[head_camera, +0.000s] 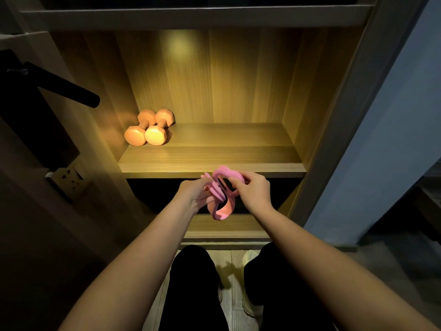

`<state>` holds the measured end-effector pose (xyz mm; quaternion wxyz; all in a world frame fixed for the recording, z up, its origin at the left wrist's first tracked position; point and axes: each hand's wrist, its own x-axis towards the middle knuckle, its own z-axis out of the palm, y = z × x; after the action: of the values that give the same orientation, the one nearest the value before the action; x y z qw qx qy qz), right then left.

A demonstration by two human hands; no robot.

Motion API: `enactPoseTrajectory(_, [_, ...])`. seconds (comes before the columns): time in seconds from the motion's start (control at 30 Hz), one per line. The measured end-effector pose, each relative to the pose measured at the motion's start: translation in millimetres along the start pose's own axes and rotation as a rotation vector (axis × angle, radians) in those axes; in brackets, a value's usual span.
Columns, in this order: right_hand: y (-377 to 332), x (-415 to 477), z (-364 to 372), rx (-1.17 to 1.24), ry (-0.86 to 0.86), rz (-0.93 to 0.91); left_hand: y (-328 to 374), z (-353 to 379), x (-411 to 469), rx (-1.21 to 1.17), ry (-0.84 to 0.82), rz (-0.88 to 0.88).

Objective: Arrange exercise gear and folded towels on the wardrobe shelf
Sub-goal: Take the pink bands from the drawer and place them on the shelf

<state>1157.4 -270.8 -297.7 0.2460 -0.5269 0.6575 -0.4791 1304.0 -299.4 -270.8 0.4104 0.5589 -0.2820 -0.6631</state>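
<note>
Here's the bundle of pink bands (pixel 220 195), up in the air between both hands, just in front of the wardrobe shelf's (pixel 226 161) front edge and not resting on it. The bundle is bunched and folded at the top, with one loop drooping below. The left hand (pixel 194 193) has its fingers curled into the bundle's left side and grips it. The right hand (pixel 254 189) pinches the upper right loop between thumb and fingertips. Both arms reach forward, forearms bare.

On the shelf itself, far back in the left corner, two orange-pink dumbbells (pixel 149 127) lie side by side, touching, their ends towards the camera, well apart from the bands. Warm light falls on the wood-grain back panel (pixel 214 75). Another shelf board (pixel 191 16) runs across above.

On the left, a black door handle (pixel 66 86) sticks out from a dark door. On the right, a blue wall (pixel 393 115). Down below, legs in black trousers (pixel 191 295) and a pale shoe (pixel 250 304) on the floor.
</note>
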Motion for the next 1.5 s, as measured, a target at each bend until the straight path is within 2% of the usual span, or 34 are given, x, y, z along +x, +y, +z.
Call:
enactPoseTrajectory(0.3, [-3.9,-1.2,4.5,0.04,-0.019,-0.043,-1.1,4.1,-4.7,0.008,-0.01,0.006])
enactPoseTrajectory(0.5, [0.3,-0.6,-0.6,0.106,-0.322,-0.092,3.7,3.3,-7.6,-0.014,-0.01,0.012])
enactPoseTrajectory(0.67, [2.5,0.2,-8.8,-0.037,-0.468,-0.223,3.3,-0.8,-6.0,-0.046,-0.002,-0.017])
enactPoseTrajectory(0.87, [1.5,-0.4,-10.4,-0.257,-0.35,-0.402,0.7,0.2,-2.8,0.002,-0.037,-0.022])
enactPoseTrajectory(1.0, [2.7,-2.1,-13.4,-0.28,-0.312,-0.412,3.0,-1.4,-2.8,0.163,-0.058,-0.022])
enactPoseTrajectory(1.07, [1.4,-0.7,-16.4,-0.236,-0.294,-0.352,7.7,-5.0,-4.3,0.274,-0.09,0.009])
enactPoseTrajectory(1.13, [-1.0,2.3,-21.0,-0.11,-0.294,-0.202,14.8,-11.4,-7.4,0.456,-0.14,0.083])
enactPoseTrajectory(1.27, [-7.4,6.5,-31.1,0.279,-0.38,0.072,18.4,-33.6,-4.8,0.865,-0.092,0.446])
enactPoseTrajectory(1.33, [-12.8,7.5,-34.5,0.45,-0.448,0.188,16.7,-41.5,-6.8,0.835,-0.22,0.511])
enactPoseTrajectory(1.43, [-20.9,9.2,-38.0,0.603,-0.559,0.278,14.2,-38.3,-10.6,0.695,-0.424,0.476])
enactPoseTrajectory(1.5, [-25.0,9.9,-39.2,0.615,-0.628,0.308,14.6,-30.1,-10.3,0.74,-0.363,0.545])
